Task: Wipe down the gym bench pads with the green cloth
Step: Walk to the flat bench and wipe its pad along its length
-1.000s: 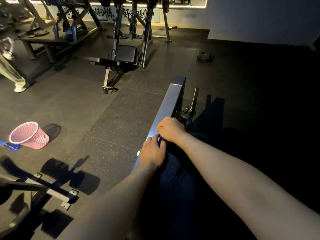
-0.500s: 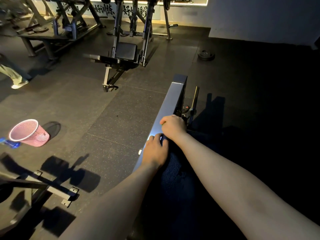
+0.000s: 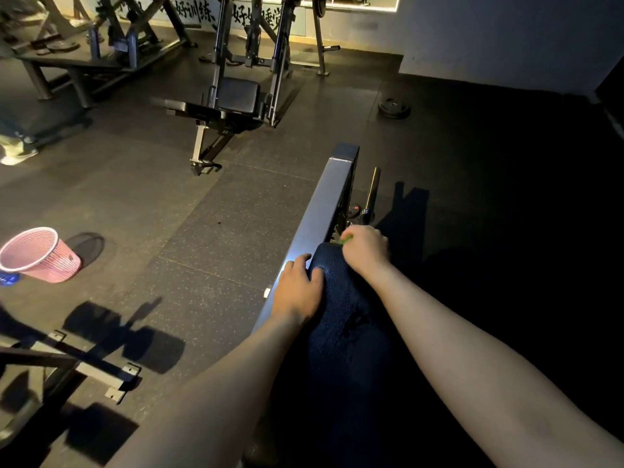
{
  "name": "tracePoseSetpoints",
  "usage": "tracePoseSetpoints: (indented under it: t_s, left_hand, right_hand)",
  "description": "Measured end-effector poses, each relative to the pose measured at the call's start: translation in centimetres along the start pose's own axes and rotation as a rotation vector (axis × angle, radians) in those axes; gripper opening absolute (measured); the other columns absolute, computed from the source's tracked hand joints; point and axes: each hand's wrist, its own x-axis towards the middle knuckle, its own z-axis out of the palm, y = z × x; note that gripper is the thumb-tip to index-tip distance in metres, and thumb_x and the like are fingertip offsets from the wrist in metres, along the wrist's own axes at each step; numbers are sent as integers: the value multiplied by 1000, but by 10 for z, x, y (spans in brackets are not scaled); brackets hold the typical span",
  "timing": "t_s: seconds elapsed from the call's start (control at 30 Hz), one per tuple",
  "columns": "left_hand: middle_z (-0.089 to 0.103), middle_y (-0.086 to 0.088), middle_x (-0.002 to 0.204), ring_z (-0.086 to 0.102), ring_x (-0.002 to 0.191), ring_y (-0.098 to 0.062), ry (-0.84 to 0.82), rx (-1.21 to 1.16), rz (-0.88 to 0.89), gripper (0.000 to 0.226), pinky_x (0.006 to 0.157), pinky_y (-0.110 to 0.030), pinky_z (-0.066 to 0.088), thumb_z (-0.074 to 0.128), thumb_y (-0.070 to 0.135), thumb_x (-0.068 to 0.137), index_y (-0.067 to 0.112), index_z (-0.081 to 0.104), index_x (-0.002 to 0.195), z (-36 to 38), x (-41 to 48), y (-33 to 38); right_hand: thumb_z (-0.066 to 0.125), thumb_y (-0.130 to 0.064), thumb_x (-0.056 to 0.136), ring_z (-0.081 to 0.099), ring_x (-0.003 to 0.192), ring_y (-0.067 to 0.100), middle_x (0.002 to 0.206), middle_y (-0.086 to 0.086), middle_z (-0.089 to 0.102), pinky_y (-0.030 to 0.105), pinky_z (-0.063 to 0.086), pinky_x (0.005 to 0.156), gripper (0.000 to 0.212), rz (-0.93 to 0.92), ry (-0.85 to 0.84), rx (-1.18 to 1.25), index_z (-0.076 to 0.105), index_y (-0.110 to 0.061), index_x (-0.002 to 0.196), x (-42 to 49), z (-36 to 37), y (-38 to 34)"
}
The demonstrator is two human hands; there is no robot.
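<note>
While left hand (image 3: pixel 299 292) grips pad (image 3: pixel 341 315) edge, apparently bracing, right hand (image 3: pixel 364 248) fingers clench cloth (image 3: pixel 346 240) against pad's far end.

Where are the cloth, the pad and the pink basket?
cloth (image 3: pixel 346 239): head view, on the green corner that shows.
pad (image 3: pixel 337 298): head view, on its bare top.
basket (image 3: pixel 59 265): head view, on its side wall.

Left hand (image 3: pixel 297 292) and right hand (image 3: pixel 364 248), forearms (image 3: pixel 472 352) too, appear bare in dimness.
</note>
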Motion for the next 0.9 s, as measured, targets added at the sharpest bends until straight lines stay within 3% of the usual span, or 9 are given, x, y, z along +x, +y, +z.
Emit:
tracePoseSetpoints:
  t_s: [0.17,0.23,0.3,0.4,0.53,0.6,0.7,0.8,0.9]
  left_hand:
    - [63,-4,126,61,112,-22,45,-90,-14,50,97,-44,49,48,41,93,19,49,138,-3,-5,1]
    - [67,1,108,64,97,-19,62,-92,-9,40,85,-39,52,51,37,94,21,52,130,-5,-9,2]
    - [67,2,112,64,98,-18,77,-65,0,45,82,-34,48,52,37,97,20,49,138,-7,-15,1]
    - [63,-3,127,61,114,-23,74,-42,2,55,90,-34,44,51,43,100,17,41,147,-9,-21,-4]
    - [63,-6,130,59,119,-26,65,-1,46,50,96,-37,45,46,42,102,19,43,146,-8,-25,-6]
    - [59,-8,134,55,122,-29,57,84,67,46,100,-42,43,43,39,102,23,42,146,-7,-24,-4]
    - [54,-12,135,49,123,-35,24,183,61,45,100,-45,39,37,33,103,26,38,148,-4,-17,4]
    - [51,-15,137,45,122,-38,33,231,51,47,100,-43,35,37,27,102,26,37,149,2,-8,18]
    - [45,-11,142,40,125,-37,27,284,56,50,104,-44,31,36,29,101,33,33,151,9,-3,25]
  right_hand:
    - [52,-2,82,61,108,25,116,1,68,30,46,93,37,-285,-128,71,76,-22,103,-11,23,-38]
    - [51,0,80,60,106,20,111,-3,70,31,47,93,38,-409,-199,73,77,-22,96,-19,23,-36]
    - [51,4,80,61,107,18,110,-1,72,30,46,97,39,-479,-229,93,79,-18,97,-22,16,-27]
    - [55,6,80,62,108,21,111,3,72,28,44,100,36,-443,-121,137,80,-14,96,-24,5,-3]
    - [51,4,82,52,111,26,120,2,65,32,44,96,39,-292,121,50,76,-13,106,-49,7,16]
    - [52,3,82,49,116,29,124,6,63,29,36,102,39,-317,116,79,73,-8,112,-55,17,9]
    - [54,-5,86,48,122,29,126,9,61,32,34,109,33,-404,-20,92,71,-5,114,-50,24,-9]
    - [53,-9,89,47,119,25,127,2,58,34,42,100,32,-442,-28,-12,71,-14,115,-40,12,-3]
    - [51,-7,88,47,112,26,124,-3,56,33,46,89,34,-271,29,-82,71,-22,112,-27,-4,27]
